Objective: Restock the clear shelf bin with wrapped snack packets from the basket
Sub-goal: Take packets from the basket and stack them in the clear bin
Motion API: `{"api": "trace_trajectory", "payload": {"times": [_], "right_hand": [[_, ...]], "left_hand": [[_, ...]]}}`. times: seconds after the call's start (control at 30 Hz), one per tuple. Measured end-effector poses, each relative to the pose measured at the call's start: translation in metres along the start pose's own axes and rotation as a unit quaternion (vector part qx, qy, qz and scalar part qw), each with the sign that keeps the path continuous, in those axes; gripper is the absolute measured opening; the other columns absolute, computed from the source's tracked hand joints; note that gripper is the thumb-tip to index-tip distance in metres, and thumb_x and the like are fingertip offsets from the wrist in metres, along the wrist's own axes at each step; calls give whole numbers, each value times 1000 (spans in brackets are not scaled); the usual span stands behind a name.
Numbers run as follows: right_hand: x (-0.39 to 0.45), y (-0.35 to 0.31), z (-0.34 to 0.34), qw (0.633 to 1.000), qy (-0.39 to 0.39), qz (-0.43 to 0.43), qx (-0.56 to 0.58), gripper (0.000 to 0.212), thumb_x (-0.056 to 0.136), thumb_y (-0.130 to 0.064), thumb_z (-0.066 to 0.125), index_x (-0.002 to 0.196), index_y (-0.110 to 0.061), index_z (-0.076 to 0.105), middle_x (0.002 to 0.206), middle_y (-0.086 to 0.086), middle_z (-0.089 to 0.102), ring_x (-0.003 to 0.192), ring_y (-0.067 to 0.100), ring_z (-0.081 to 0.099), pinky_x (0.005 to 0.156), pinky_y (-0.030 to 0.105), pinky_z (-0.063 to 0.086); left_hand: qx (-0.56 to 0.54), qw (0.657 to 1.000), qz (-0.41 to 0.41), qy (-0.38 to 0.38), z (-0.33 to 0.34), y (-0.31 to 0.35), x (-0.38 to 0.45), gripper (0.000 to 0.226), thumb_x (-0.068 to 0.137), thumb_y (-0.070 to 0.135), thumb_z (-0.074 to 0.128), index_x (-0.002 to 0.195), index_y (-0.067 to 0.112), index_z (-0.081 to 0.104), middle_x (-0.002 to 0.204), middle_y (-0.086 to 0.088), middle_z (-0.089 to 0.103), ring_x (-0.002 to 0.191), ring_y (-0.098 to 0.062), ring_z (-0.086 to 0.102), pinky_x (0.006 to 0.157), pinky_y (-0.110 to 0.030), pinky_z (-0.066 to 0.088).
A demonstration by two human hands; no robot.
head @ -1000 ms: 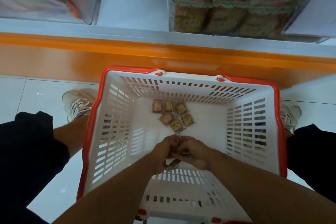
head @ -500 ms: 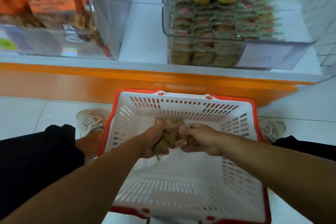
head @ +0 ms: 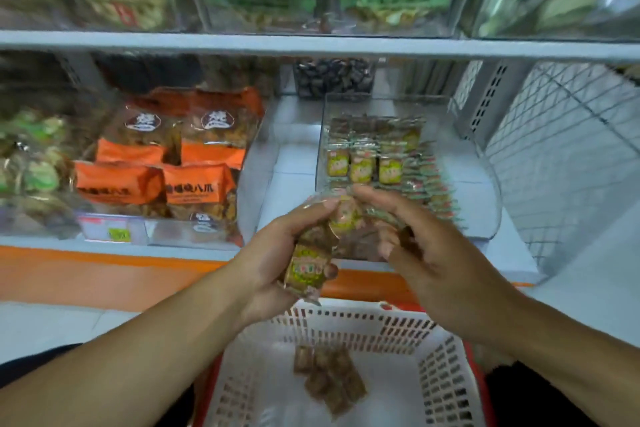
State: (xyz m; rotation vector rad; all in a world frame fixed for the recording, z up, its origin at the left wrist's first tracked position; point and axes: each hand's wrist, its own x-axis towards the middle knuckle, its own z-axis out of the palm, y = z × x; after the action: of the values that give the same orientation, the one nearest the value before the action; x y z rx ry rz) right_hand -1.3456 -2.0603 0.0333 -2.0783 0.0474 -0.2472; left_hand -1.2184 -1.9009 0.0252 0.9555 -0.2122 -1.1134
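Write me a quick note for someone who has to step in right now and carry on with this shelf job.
Left hand: grips a bunch of small green-and-yellow wrapped snack packets.
Right hand: fingers curled at the top of the same bunch, raised in front of the shelf.
Clear plastic shelf bin: already holds rows of the same packets.
White basket with red rim: on the floor below, a few packets left inside.
Left to do: place this bunch, then fetch those.

Left hand [head: 277,253] gripped a bunch of wrapped snack packets [head: 308,263] above the basket [head: 446,367]. Right hand [head: 426,246] pinched the bunch's upper end, in front of the clear shelf bin [head: 485,191]. Loose packets [head: 329,381] lay on the basket floor. Orange bags [head: 156,180] filled the bin to the left.
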Motion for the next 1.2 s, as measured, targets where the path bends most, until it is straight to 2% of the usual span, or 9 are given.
{"api": "trace_trajectory", "payload": {"times": [0.13,0.33,0.47,0.57,0.67,0.8,0.9,1.07,1.2], "right_hand": [[20,-7,-21,969,75,61,228,54,95,-6,64,140,-30,49,113,0,77,105,16,73,78,25,61],[36,-2,-30,918,109,122,363,38,78,-18,71,113,-7,65,99,11,77,88,23,75,67,25,59],[35,3,-27,932,118,111,324,33,78,-25,74,111,-19,74,104,5,78,95,21,74,70,24,59],[30,-1,-25,969,211,-19,123,25,76,-28,78,100,-33,77,107,-11,77,98,6,73,77,14,56],[26,2,-16,983,160,-41,85,26,75,-16,81,93,-35,80,129,-16,67,118,-4,62,91,15,54],[22,5,-15,994,87,-12,66,45,93,-5,68,112,-46,75,145,-24,54,134,-13,43,97,6,44],[21,2,-14,991,119,-11,62,28,89,-29,70,111,-46,75,131,-25,64,124,-13,53,89,2,44],[27,5,-21,975,108,79,180,41,84,-9,79,109,-38,66,108,-9,75,99,9,72,78,25,59],[28,6,-17,944,140,141,264,32,75,-30,83,104,-39,73,102,1,76,97,16,74,75,26,60]], "left_hand": [[26,997,76,10,6,12,13,21,87,27,65,100,22,82,93,-3,78,66,-11,72,44,-21,51],[63,994,78,40,4,16,22,24,83,27,75,105,20,80,95,-7,77,67,-13,70,44,-22,50],[73,993,75,50,4,14,24,30,79,33,77,105,19,79,97,-9,76,68,-16,69,46,-24,50],[72,994,72,46,7,10,24,26,84,30,75,107,19,79,96,-8,76,67,-15,68,47,-25,50],[45,997,63,16,10,9,21,24,88,28,66,105,21,81,91,-4,77,61,-11,69,45,-22,52],[10,998,57,-8,10,9,19,27,93,28,62,111,20,79,91,-5,78,62,-13,72,47,-22,54],[38,997,63,-3,8,6,21,30,92,32,62,115,20,78,91,-3,77,64,-10,70,48,-22,53],[81,994,74,18,9,3,20,32,90,37,64,115,20,77,88,-6,76,52,-12,66,42,-21,49],[82,991,100,36,13,1,21,33,90,37,64,116,21,76,94,-8,77,52,-13,67,39,-21,48]]}}
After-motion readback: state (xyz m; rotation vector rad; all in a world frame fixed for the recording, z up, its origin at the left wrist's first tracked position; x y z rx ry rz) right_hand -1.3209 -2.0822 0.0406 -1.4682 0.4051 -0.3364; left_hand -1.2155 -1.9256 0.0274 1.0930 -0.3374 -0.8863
